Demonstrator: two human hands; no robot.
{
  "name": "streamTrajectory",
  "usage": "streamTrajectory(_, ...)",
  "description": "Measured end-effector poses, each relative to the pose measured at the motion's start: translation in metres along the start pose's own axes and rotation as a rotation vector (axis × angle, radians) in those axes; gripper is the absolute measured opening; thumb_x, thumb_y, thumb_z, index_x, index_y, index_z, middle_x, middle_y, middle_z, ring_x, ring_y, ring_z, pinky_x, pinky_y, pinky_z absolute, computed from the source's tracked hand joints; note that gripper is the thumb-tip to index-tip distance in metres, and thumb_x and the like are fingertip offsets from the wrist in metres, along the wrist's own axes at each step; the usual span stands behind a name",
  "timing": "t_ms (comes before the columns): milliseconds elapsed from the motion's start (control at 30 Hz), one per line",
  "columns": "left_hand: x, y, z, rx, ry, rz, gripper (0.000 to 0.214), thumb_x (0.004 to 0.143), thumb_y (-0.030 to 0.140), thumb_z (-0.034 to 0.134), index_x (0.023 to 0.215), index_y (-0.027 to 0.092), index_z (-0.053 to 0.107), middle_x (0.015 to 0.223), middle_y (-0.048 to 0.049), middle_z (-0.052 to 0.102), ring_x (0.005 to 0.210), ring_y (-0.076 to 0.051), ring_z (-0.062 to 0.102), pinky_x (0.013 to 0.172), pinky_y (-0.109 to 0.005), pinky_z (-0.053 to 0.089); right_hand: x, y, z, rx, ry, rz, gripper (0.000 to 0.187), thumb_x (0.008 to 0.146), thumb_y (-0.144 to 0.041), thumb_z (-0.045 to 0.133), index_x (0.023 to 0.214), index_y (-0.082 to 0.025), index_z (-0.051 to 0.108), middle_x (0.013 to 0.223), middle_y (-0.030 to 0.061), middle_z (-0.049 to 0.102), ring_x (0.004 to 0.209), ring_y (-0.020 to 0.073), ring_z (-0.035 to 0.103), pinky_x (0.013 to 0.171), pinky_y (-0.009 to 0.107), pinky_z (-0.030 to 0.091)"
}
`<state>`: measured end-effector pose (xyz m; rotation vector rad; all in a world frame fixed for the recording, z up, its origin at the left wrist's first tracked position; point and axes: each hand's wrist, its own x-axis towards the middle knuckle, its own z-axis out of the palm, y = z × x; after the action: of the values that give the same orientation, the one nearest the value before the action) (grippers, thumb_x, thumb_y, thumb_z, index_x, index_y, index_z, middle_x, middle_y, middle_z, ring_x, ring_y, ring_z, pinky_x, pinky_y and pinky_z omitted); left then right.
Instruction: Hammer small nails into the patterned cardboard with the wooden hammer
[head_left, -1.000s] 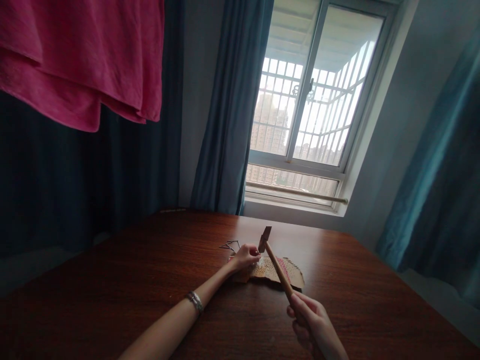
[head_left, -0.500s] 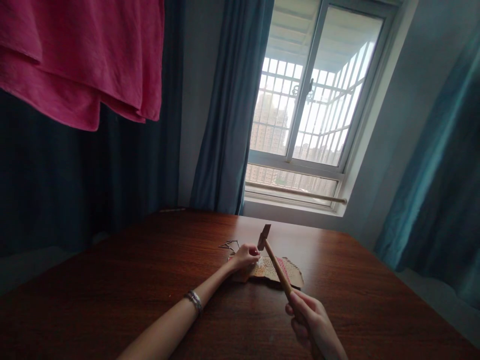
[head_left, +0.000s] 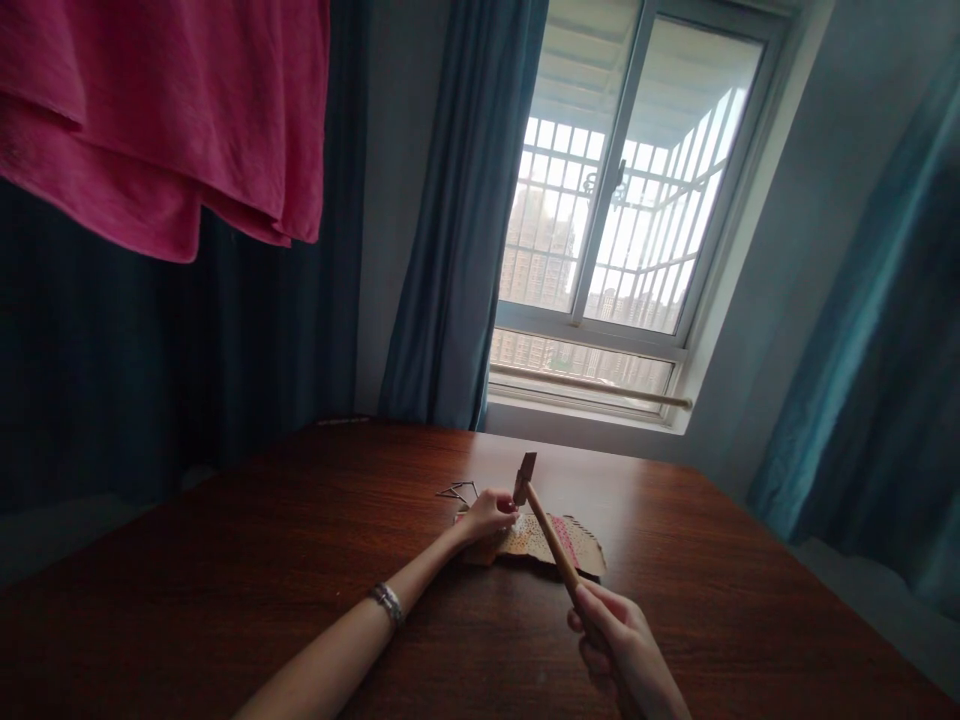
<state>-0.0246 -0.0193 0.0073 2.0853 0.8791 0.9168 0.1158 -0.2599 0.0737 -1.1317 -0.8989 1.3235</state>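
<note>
A brown wooden table (head_left: 300, 560) spreads out on all sides of the speckled cardboard (head_left: 534, 538), which lies flat with ragged edges and a pinkish patch towards its right. Next in size is the hammer (head_left: 553, 535), held over the cardboard, its head just above the far edge. With the head so near the fingers, short, light, square taps from the wrist would probably serve best, with the left fingertips low and out of the striking line. The handle's long axis slants from the near right of the cardboard to its far middle; the head sits across it, one end tilted up, the other down towards the left hand (head_left: 492, 512). The right hand (head_left: 613, 628), nearer than the cardboard, is wrapped around the handle. The left hand rests at the cardboard's left part, thumb and fingers pressed together; what they pinch is too small to tell. Thin dark sticks (head_left: 463, 486) lie just beyond the cardboard's left end.
</note>
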Motion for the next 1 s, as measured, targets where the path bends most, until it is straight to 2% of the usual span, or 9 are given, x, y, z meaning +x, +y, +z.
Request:
streamTrajectory(333, 0.001, -0.003, 0.000, 0.019, -0.008, 0.029, 0.017, 0.063, 0.026, 0.056, 0.067, 0.010, 0.061, 0.062, -0.0001, 0.057, 0.059, -0.011, 0.049, 0.054, -0.020, 0.034, -0.002, -0.001, 0.000, -0.015, -0.039, -0.020, 0.036, 0.070, -0.049, 0.060, 0.075, -0.014, 0.052, 0.060, -0.0049, 0.047, 0.028, -0.0016, 0.029, 0.024, 0.012, 0.019)
streamTrajectory(600, -0.001, 0.003, -0.001, -0.039, -0.029, 0.031, 0.014, 0.063, 0.024, 0.056, 0.067, 0.011, 0.059, 0.062, 0.0004, 0.056, 0.059, -0.011, 0.048, 0.053, -0.019, 0.034, -0.002, -0.001, 0.003, -0.009, -0.012, 0.004, 0.039, 0.065, -0.051, 0.064, 0.070, -0.015, 0.051, 0.057, -0.0052, 0.047, 0.028, -0.0016, 0.029, 0.025, 0.012, 0.017)
streamTrajectory(767, -0.001, 0.005, 0.000, -0.034, -0.020, 0.033, 0.012, 0.064, 0.023, 0.056, 0.067, 0.011, 0.059, 0.062, 0.0003, 0.056, 0.059, -0.010, 0.047, 0.054, -0.019, 0.034, -0.002, 0.000, 0.002, 0.007, 0.003, 0.006, 0.039, 0.064, -0.051, 0.065, 0.074, -0.015, 0.053, 0.056, -0.0049, 0.047, 0.028, -0.0012, 0.030, 0.026, 0.012, 0.016)
streamTrajectory(1000, -0.001, 0.002, -0.002, 0.041, 0.005, 0.009, 0.014, 0.063, 0.024, 0.057, 0.065, 0.011, 0.060, 0.062, 0.0000, 0.057, 0.060, -0.011, 0.050, 0.055, -0.019, 0.035, -0.005, -0.004, -0.008, 0.009, 0.008, 0.002, 0.036, 0.064, -0.047, 0.067, 0.075, -0.014, 0.056, 0.058, -0.0042, 0.049, 0.031, -0.0013, 0.030, 0.028, 0.012, 0.018)
